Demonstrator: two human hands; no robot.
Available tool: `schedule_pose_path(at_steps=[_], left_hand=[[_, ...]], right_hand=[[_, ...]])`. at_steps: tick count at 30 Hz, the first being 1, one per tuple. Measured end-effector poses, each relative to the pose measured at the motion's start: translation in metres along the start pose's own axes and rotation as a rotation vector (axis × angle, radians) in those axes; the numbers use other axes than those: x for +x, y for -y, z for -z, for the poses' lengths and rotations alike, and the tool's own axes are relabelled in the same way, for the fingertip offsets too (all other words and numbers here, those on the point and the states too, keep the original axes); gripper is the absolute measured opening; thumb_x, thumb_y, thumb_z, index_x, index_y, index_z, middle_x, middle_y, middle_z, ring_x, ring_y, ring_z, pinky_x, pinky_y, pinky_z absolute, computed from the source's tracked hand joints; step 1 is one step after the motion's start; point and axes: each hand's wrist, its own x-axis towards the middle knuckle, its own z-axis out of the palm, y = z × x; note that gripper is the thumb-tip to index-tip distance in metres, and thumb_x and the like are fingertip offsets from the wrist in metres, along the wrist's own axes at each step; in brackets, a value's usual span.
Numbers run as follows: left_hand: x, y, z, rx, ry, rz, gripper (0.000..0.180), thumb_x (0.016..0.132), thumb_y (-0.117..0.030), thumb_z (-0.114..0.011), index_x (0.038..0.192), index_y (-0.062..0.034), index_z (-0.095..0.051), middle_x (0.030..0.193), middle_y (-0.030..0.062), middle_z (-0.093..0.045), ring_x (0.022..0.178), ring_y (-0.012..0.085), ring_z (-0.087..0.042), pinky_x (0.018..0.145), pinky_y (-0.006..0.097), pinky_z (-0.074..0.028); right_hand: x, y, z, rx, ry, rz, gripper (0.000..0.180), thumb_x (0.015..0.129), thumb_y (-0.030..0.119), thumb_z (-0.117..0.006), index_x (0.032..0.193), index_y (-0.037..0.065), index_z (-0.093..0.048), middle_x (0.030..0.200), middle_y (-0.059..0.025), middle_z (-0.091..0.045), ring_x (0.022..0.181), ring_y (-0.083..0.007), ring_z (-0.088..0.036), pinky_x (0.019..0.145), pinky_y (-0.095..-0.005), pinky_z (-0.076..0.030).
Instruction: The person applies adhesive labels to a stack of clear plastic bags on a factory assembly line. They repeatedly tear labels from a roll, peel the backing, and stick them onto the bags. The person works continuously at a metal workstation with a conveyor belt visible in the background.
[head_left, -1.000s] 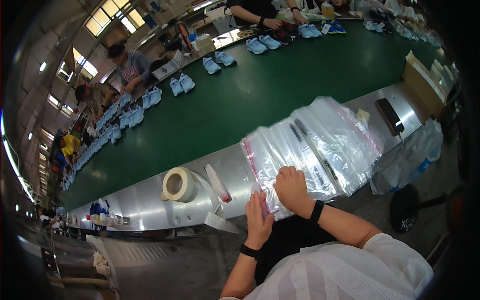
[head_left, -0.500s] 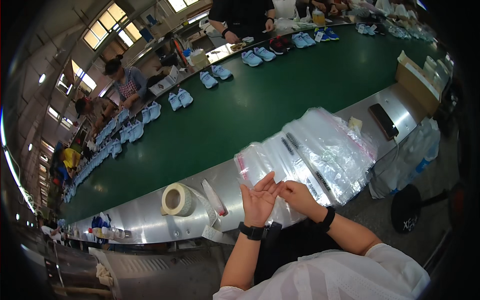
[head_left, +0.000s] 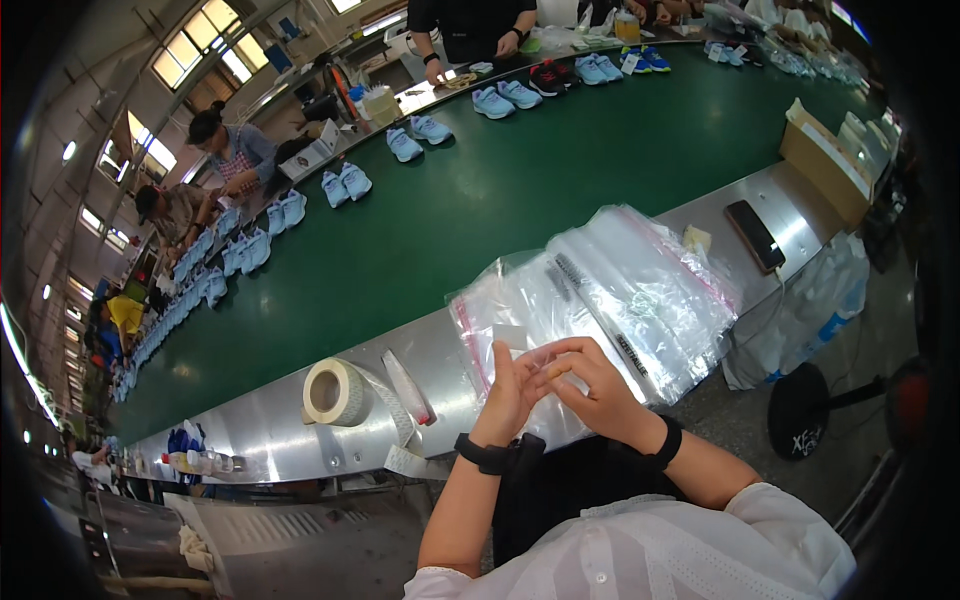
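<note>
My left hand (head_left: 512, 396) is over the near edge of a stack of clear plastic bags (head_left: 655, 290), thumb raised and fingers stretched towards the right hand. My right hand (head_left: 605, 402) meets its fingertips, the fingers bent and pinched around them. Whatever is between them, if anything, is too small to make out. A small whitish square (head_left: 509, 335) shows just beyond my left thumb; whether it is held or lies on the bags is unclear. Left of the hands, a roll of white labels (head_left: 333, 392) lies on the metal ledge, its strip (head_left: 392, 400) trailing over the edge.
A green conveyor belt (head_left: 420, 230) carries pale blue shoes (head_left: 403, 145) along its far side, where several people work. A narrow clear packet (head_left: 405, 385) lies beside the roll. To the right are a phone (head_left: 755, 235) with a cable, a cardboard box (head_left: 825, 165) and a black fan (head_left: 800, 410).
My left hand has turned from palm up to more edge-on. The right hand's fingers now arch over its fingertips. The whole view has shifted slightly.
</note>
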Motion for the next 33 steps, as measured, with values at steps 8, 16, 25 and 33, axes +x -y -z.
schedule_pose_path(at_steps=[8,16,25,33], left_hand=[[-0.058,-0.002,0.000,-0.706,-0.051,-0.060,0.094,0.083,-0.076,-0.023,0.133,0.0033,-0.034,0.142,0.0298,-0.026,0.125,0.0515,-0.033,0.095,0.065,-0.035],[-0.091,0.020,0.014,-0.201,-0.012,-0.015,0.087,0.089,-0.068,-0.014,0.129,0.0041,-0.040,0.135,0.0270,-0.040,0.122,0.0415,-0.045,0.098,0.050,-0.040],[-0.089,0.047,0.019,0.152,-0.377,-0.223,0.070,0.095,-0.054,-0.025,0.136,0.0023,-0.032,0.135,0.0168,-0.042,0.122,0.0312,-0.046,0.096,0.041,-0.042],[-0.107,0.038,0.019,1.382,-0.410,-0.529,0.057,0.079,-0.032,-0.065,0.122,0.0022,-0.050,0.120,0.0192,-0.054,0.116,0.0386,-0.048,0.096,0.044,-0.038]], right_hand=[[-0.048,-0.008,-0.009,-0.410,0.208,0.082,0.065,0.065,0.006,-0.067,0.124,0.001,-0.042,0.118,-0.0181,-0.048,0.109,-0.0345,-0.048,0.086,-0.0390,-0.046],[-0.015,-0.031,-0.025,-0.359,0.086,-0.024,0.007,0.081,0.010,-0.056,0.078,0.004,-0.061,0.077,-0.0115,-0.060,0.068,-0.0261,-0.060,0.060,-0.0328,-0.049],[-0.041,-0.061,0.135,-0.093,-0.911,-0.457,0.006,0.087,0.005,-0.050,0.093,0.003,-0.049,0.089,-0.0057,-0.054,0.076,-0.0141,-0.055,0.063,-0.0250,-0.045],[0.003,-0.008,-0.031,-0.664,0.068,0.099,0.026,0.065,0.015,-0.075,0.082,0.005,-0.058,0.097,-0.0107,-0.055,0.094,-0.0291,-0.051,0.075,-0.0377,-0.044]])
